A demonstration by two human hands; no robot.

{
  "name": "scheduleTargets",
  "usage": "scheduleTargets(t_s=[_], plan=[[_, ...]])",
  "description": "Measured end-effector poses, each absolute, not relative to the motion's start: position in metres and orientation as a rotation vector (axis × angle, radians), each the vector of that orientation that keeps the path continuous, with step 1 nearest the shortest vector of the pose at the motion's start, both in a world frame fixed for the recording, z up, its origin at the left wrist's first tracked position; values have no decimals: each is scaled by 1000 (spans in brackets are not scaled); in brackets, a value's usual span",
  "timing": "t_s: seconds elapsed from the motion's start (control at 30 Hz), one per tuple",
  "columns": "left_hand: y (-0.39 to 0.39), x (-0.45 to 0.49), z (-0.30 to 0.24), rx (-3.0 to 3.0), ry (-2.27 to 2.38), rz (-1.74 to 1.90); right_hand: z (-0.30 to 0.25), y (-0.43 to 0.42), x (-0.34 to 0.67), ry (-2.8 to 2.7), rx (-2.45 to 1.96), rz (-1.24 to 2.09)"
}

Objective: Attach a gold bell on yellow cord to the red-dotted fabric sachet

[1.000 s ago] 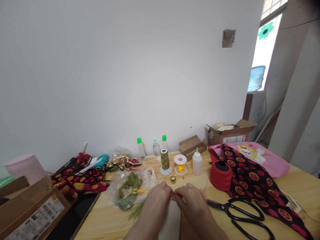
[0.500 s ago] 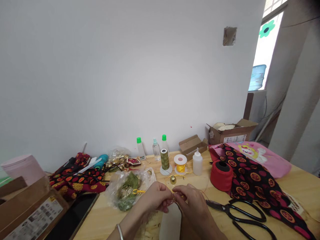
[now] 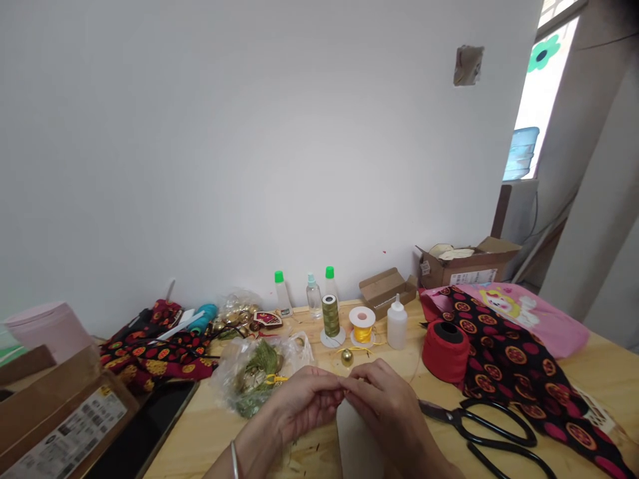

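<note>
White wall (image 3: 249,133) filling the upper view, and below it a pale wooden table (image 3: 414,362) crowded with materials. Along the right, a cardboard box (image 3: 466,269), a pink cloth (image 3: 549,319) and a black cloth with red medallions (image 3: 514,362); toward the left, a clear plastic bag of green sprigs (image 3: 254,376). Nearer the middle, a red thread cone (image 3: 446,352), black-handled scissors (image 3: 439,414), a spool of olive thread (image 3: 330,316) and a spool of yellow cord (image 3: 363,334). Left hand (image 3: 304,402) and right hand (image 3: 384,406) closed in toward each other above a pale strip (image 3: 357,446), perhaps paper, fingertips meeting just in front of a small gold bauble (image 3: 347,357). Whatever lies between those fingers hidden, so no telling whether anything is pinched. Some risk of the bauble rolling off if nudged, with nothing around it as a stop; some risk of the scissor blades snagging loose cord. Fine strands hard to make out, forearms cut off by the lower edge, and a thin bangle (image 3: 234,459) on the left wrist
</note>
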State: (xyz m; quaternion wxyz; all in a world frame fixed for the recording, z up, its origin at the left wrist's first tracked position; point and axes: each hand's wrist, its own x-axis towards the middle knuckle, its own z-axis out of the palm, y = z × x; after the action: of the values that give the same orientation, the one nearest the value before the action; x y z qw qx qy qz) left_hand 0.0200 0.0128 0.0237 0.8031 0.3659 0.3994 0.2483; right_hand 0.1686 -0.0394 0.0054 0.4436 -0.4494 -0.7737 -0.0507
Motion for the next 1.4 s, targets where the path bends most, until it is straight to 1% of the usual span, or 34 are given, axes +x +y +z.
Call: scheduleTargets(t_s=[0.17, 0.27, 0.33, 0.5, 0.57, 0.67, 0.87, 1.0, 1.2, 1.4], plan=[[11, 19, 23, 736, 814, 551, 7, -37, 167, -1918, -1102, -192], [11, 18, 23, 718, 802, 557, 3, -35, 167, -1863, -1080, -110], [11, 18, 23, 717, 792, 557, 0, -33, 168, -1777, -1050, 63], [10, 18, 20, 764, 791, 547, 2, -31, 171, -1373, -1108, 678], [9, 19, 20, 792, 786, 558, 4, -31, 171, -1230, -1061, 840], [8, 20, 20, 842, 757, 576, 6, -31, 170, -1103, -954, 965], [6, 19, 27, 945, 775, 595, 7, -31, 170, -1025, -901, 1019], [5, 21, 31, 1185, 893, 608, 8, -31, 170, -1004, -887, 1032], [1, 30, 40, 1526, 880, 650, 10, -34, 166, -1049, -883, 1014], [-3, 31, 47, 1828, 1062, 649, 20, -37, 168, -1051, -897, 903]])
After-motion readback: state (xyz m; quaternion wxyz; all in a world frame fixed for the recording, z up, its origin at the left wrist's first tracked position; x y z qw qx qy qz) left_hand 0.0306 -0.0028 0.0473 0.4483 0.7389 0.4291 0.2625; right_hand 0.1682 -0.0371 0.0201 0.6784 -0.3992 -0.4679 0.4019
